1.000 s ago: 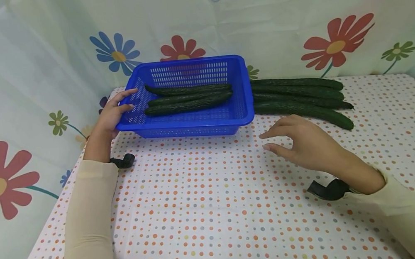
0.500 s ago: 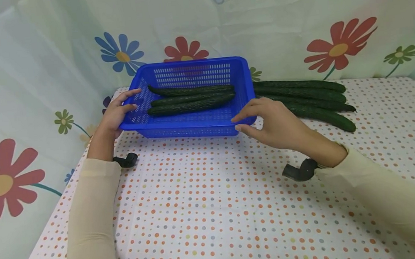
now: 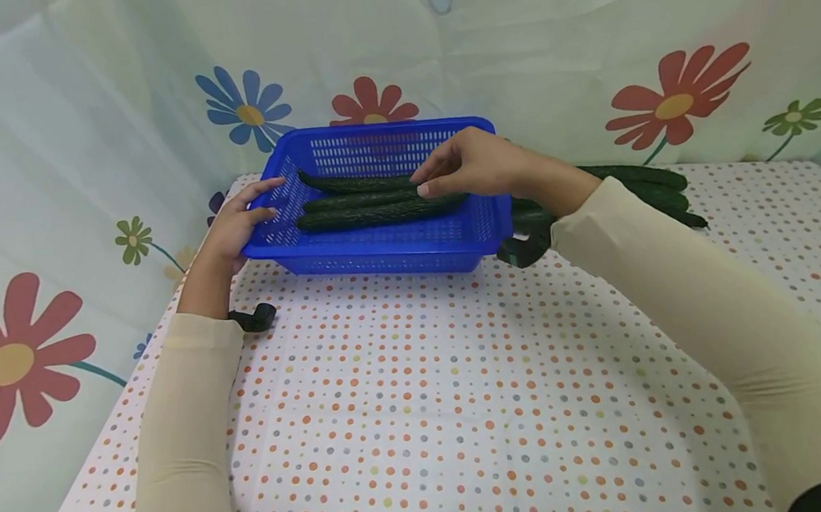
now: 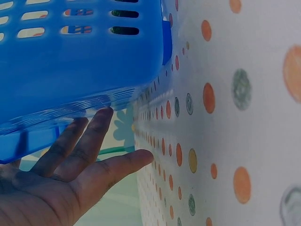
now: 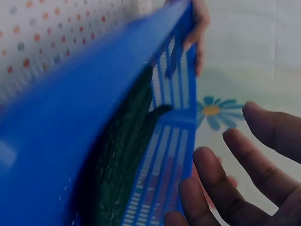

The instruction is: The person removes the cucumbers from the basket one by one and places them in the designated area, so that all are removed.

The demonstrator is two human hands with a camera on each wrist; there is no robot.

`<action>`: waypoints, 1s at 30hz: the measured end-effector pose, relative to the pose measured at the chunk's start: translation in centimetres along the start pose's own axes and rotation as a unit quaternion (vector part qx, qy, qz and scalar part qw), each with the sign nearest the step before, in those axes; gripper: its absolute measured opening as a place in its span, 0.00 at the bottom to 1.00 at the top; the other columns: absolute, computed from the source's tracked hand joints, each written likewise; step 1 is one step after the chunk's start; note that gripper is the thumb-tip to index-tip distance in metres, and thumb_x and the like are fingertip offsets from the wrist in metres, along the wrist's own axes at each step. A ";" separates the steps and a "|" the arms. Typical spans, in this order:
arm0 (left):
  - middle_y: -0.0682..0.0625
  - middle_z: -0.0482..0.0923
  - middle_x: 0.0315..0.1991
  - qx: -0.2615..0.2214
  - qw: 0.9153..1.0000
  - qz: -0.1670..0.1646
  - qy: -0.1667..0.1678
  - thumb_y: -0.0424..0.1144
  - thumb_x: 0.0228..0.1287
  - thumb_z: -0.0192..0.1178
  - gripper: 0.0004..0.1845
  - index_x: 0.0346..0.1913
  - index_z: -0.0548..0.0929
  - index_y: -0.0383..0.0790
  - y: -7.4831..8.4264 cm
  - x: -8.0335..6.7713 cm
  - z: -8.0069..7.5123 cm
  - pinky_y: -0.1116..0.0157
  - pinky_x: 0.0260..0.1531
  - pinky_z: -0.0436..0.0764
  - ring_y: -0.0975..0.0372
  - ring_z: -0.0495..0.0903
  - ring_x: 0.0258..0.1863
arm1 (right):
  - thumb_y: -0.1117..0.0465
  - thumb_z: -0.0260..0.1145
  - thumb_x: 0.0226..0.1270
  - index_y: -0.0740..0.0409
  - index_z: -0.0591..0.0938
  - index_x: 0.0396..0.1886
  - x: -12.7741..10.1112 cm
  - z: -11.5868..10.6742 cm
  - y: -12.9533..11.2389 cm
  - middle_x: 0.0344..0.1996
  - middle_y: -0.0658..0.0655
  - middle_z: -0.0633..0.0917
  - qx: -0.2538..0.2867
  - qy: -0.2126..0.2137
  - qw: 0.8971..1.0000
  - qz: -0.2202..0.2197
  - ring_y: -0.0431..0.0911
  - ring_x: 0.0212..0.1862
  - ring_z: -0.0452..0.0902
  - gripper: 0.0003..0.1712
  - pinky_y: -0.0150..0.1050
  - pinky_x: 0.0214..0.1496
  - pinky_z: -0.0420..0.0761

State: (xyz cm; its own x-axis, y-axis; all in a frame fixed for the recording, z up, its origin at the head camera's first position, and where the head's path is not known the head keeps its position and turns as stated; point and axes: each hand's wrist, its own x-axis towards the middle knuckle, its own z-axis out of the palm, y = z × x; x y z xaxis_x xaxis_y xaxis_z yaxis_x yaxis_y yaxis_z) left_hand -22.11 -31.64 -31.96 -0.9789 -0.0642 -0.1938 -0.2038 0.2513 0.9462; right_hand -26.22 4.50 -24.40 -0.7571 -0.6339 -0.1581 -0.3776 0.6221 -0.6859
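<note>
We do well to hold the basket steady and bring thumb and fingers squarely astride one of the cucumbers lying in it, upper middle of the frame. Our left hand grips its left rim; our right hand hovers above them, grip parted, holding nothing, fingers pointing left

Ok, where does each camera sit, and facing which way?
Head: on the head, facing forward-down at the blue basket; left hand, right hand show.
Left wrist: on that wrist, facing the basket's outside; left fingers show.
Right wrist: on that wrist, facing into the basket; right fingers, left hand show.
Head and right wrist share the cucumbers inside.
</note>
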 end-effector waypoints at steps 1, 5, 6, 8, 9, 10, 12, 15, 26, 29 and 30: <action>0.56 0.46 0.73 -0.001 1.000 0.002 0.000 0.37 0.68 0.46 0.23 0.61 0.69 0.68 0.0 0.0 0.1 0.51 0.54 0.75 0.50 0.60 0.66 | 0.46 0.63 0.59 0.44 0.81 0.50 0.7 -0.2 0.1 0.47 0.51 0.83 -0.003 -0.013 1.000 0.011 0.44 0.49 0.76 0.20 0.42 0.52 0.77; 0.57 0.46 0.73 0.009 1.000 0.008 0.002 0.37 0.68 0.46 0.23 0.61 0.69 0.67 0.0 -0.1 0.2 0.52 0.56 0.74 0.52 0.58 0.67 | 0.44 0.63 0.59 0.43 0.80 0.51 3.4 -0.7 1.1 0.43 0.51 0.82 -0.002 -0.035 0.998 0.057 0.49 0.46 0.74 0.21 0.39 0.44 0.77; 0.57 0.46 0.73 0.014 1.000 0.010 0.002 0.37 0.68 0.46 0.23 0.61 0.69 0.67 -0.1 -0.1 0.2 0.52 0.57 0.73 0.52 0.57 0.67 | 0.45 0.63 0.59 0.44 0.80 0.51 3.9 -0.7 1.4 0.42 0.52 0.82 0.001 -0.036 0.997 0.069 0.51 0.45 0.74 0.21 0.40 0.44 0.77; 0.58 0.45 0.73 0.015 1.000 0.012 -0.001 0.37 0.68 0.46 0.24 0.61 0.69 0.67 -0.1 0.0 0.3 0.51 0.58 0.72 0.53 0.57 0.68 | 0.46 0.63 0.59 0.45 0.79 0.53 4.8 -0.8 2.0 0.42 0.53 0.81 0.008 -0.033 0.996 0.086 0.51 0.46 0.73 0.22 0.42 0.46 0.77; 0.58 0.45 0.73 0.014 1.000 0.012 -0.002 0.37 0.68 0.46 0.24 0.62 0.69 0.66 -0.1 0.0 0.4 0.51 0.58 0.71 0.53 0.57 0.67 | 0.46 0.63 0.59 0.46 0.79 0.53 5.2 -0.7 2.3 0.42 0.53 0.80 0.010 -0.032 0.995 0.093 0.51 0.45 0.73 0.22 0.42 0.47 0.77; 0.57 0.45 0.73 0.011 1.000 0.012 -0.004 0.37 0.68 0.46 0.24 0.62 0.69 0.66 -0.1 0.0 0.5 0.50 0.58 0.71 0.53 0.57 0.67 | 0.47 0.64 0.59 0.46 0.79 0.54 5.5 -0.6 2.6 0.43 0.53 0.80 0.011 -0.029 0.995 0.098 0.51 0.45 0.72 0.23 0.44 0.48 0.77; 0.57 0.45 0.73 0.006 1.000 0.011 -0.006 0.36 0.68 0.46 0.24 0.62 0.69 0.66 0.0 0.1 0.6 0.49 0.59 0.70 0.52 0.58 0.67 | 0.50 0.65 0.59 0.48 0.79 0.54 6.2 -0.4 3.1 0.44 0.54 0.80 -0.003 -0.027 0.995 0.096 0.50 0.44 0.72 0.23 0.45 0.49 0.76; 0.57 0.46 0.73 0.002 1.000 0.012 -0.007 0.36 0.67 0.46 0.24 0.61 0.70 0.66 0.0 0.2 0.8 0.50 0.58 0.71 0.53 0.59 0.66 | 0.56 0.67 0.58 0.53 0.81 0.52 6.9 0.1 3.6 0.44 0.58 0.83 -0.032 -0.026 0.996 0.080 0.49 0.45 0.75 0.20 0.44 0.53 0.75; 0.57 0.47 0.72 -0.008 1.000 0.008 -0.005 0.36 0.68 0.46 0.24 0.61 0.70 0.66 0.2 0.2 0.9 0.50 0.59 0.70 0.53 0.60 0.66 | 0.65 0.67 0.56 0.58 0.79 0.52 8.3 1.3 3.6 0.53 0.61 0.80 -0.141 -0.078 0.986 0.034 0.52 0.56 0.74 0.22 0.48 0.60 0.72; 0.56 0.46 0.73 -0.008 1.000 0.004 -0.008 0.35 0.68 0.46 0.24 0.61 0.70 0.66 0.2 0.3 0.8 0.49 0.57 0.72 0.52 0.59 0.66 | 0.64 0.67 0.56 0.56 0.78 0.53 8.4 1.6 3.2 0.53 0.59 0.79 -0.163 -0.087 0.981 0.051 0.51 0.54 0.74 0.23 0.47 0.60 0.72; 0.56 0.46 0.73 -0.008 1.000 0.003 -0.009 0.35 0.68 0.46 0.24 0.61 0.70 0.66 0.2 0.4 0.7 0.49 0.56 0.72 0.51 0.59 0.67 | 0.63 0.67 0.56 0.56 0.78 0.54 8.4 1.7 3.1 0.53 0.59 0.79 -0.169 -0.089 0.980 0.060 0.50 0.54 0.73 0.23 0.47 0.61 0.72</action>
State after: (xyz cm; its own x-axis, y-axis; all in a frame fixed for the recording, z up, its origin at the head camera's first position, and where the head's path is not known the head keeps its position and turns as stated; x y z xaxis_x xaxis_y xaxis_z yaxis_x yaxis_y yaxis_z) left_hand -22.52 -30.89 -32.00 -0.9802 -0.0454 -0.1926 -0.1978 0.2355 0.9515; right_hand -32.88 0.30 -29.06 -0.7126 -0.5988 -0.3655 -0.4703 0.7943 -0.3845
